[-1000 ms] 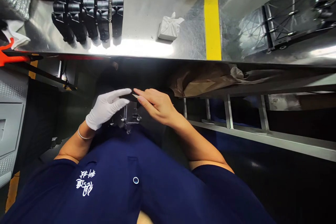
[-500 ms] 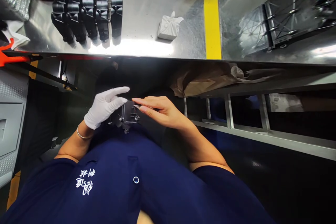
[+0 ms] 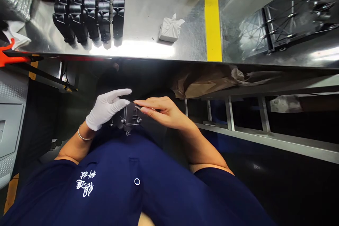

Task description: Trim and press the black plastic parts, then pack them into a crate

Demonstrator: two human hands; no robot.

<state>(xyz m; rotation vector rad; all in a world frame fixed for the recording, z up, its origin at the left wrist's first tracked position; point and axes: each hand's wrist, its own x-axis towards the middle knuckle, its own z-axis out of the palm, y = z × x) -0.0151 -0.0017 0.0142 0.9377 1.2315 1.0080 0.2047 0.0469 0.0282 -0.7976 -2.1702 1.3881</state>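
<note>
In the head view my left hand, in a white glove, is at the edge of a black part with small metal pins and bosses. Its thumb meets the part's upper edge and its forefinger is stretched out above; the other fingers are hidden beneath. The part is held in front of my shirt. My bare right hand pinches a thin pointed blade between thumb and fingers, its tip toward the part's upper right edge. Most of the blade is covered by the fingers.
Beyond the hands runs a steel table. On it are rows of black moulded parts, a folded white cloth bundle, yellow tape and a large ribbed black part. A red-handled tool sticks out at left.
Both hands and the black part stay almost in place. The view has shifted slightly, and the blade remains at the part's upper edge.
</note>
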